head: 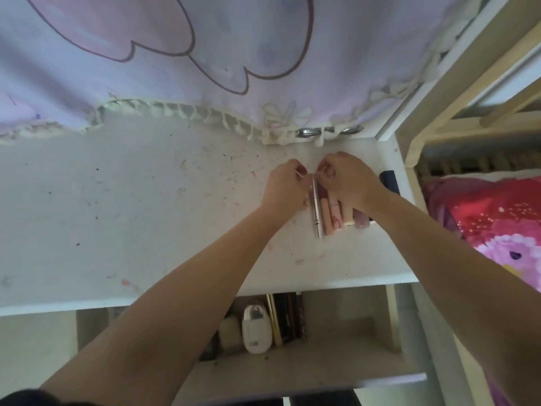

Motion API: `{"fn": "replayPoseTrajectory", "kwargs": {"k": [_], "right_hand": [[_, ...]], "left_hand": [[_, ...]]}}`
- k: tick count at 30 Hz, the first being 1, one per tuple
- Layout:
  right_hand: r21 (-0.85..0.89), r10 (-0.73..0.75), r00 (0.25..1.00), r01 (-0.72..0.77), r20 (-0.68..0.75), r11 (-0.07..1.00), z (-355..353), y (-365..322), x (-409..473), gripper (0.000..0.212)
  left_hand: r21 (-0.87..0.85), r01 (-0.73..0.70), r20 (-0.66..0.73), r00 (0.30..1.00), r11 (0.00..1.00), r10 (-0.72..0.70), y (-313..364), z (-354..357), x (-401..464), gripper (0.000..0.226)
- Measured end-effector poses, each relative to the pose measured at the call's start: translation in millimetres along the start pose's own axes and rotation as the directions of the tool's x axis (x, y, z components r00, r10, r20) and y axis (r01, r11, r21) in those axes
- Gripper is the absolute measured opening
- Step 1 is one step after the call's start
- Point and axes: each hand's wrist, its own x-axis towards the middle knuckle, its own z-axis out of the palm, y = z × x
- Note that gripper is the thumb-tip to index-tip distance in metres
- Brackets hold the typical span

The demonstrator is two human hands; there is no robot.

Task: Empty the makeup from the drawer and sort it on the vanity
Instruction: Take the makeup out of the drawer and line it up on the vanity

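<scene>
Partly done, by the look of it: a row of slim tubes (332,213) already lined up side by side on the vanity top (146,206), near its right edge. Left hand (285,183) and right hand (347,178) both curled at the row's far end, apparently pinching a silver stick (316,212). Still waiting in the open drawer (322,361): a white case (256,329), dark palettes (288,317) standing on edge.

Matt, stained white vanity top (146,200); glossy metal silver tube (316,212); cloth curtain (205,68).
</scene>
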Motion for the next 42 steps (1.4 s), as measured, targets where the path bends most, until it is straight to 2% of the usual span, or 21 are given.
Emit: {"fn": "replayPoseTrajectory", "kwargs": {"k": [2,5,8,11,14,16,18,21,24,29,35,38,42], "right_hand": [[0.013,-0.021,1.000,0.021,-0.011,1.000,-1.6,-0.6,-7.5,0.022],[0.037,-0.070,0.990,0.075,-0.118,0.996,-6.7,-4.1,-27.1,0.023],[0.135,-0.174,0.962,0.205,-0.210,0.969,-6.0,-11.6,-69.2,0.017],[0.160,-0.265,0.951,0.289,-0.158,0.944,16.0,-8.1,-132.6,0.014],[0.169,-0.239,0.970,0.229,0.046,0.959,63.6,10.2,-188.5,0.015],[0.121,-0.167,0.961,0.143,0.221,0.982,99.3,26.6,-208.0,0.018],[0.077,-0.048,0.939,0.023,0.341,0.997,127.9,38.6,-211.7,0.024],[0.089,0.077,0.938,-0.114,0.338,0.989,158.4,40.2,-196.9,0.027],[0.124,0.133,0.932,-0.184,0.338,0.975,182.7,27.5,-182.0,0.026],[0.078,0.252,0.906,-0.294,0.340,0.952,198.4,22.4,-172.8,0.032],[0.011,0.302,0.886,-0.326,0.351,0.945,182.0,42.0,-176.3,0.034],[0.003,0.270,0.902,-0.288,0.337,0.958,171.6,52.9,-180.8,0.028],[0.042,0.303,0.888,-0.337,0.347,0.940,163.7,59.4,-183.0,0.022]], "left_hand": [[-0.012,0.009,0.015,1.000,1.000,-0.009,2.4,0.1,-7.9,0.018],[-0.020,0.024,0.040,0.999,1.000,-0.023,3.5,-6.2,-27.2,0.023],[0.063,-0.023,0.048,0.999,0.998,0.020,-7.9,-13.9,-68.0,0.017],[0.061,-0.101,0.073,0.993,0.993,0.096,-38.9,-12.0,-134.3,0.010],[0.141,-0.101,0.186,0.980,0.985,0.074,-85.8,5.8,-198.8,0.013],[0.281,-0.078,0.308,0.951,0.957,-0.013,-117.2,26.1,-224.7,0.020],[0.389,-0.018,0.326,0.938,0.921,-0.119,-138.9,42.8,-230.3,0.033],[0.386,0.040,0.197,0.972,0.922,-0.125,-146.2,58.7,-206.9,0.043],[0.443,0.031,0.150,0.983,0.896,-0.108,-141.9,71.3,-177.3,0.046],[0.563,0.061,0.117,0.981,0.824,-0.152,-141.4,82.0,-154.0,0.031],[0.627,0.031,0.161,0.972,0.778,-0.169,-140.0,91.3,-147.4,0.026],[0.687,0.031,0.133,0.977,0.726,-0.167,-137.7,94.1,-144.1,0.024],[0.709,0.032,0.103,0.983,0.705,-0.149,-125.8,104.7,-138.2,0.022]]}}
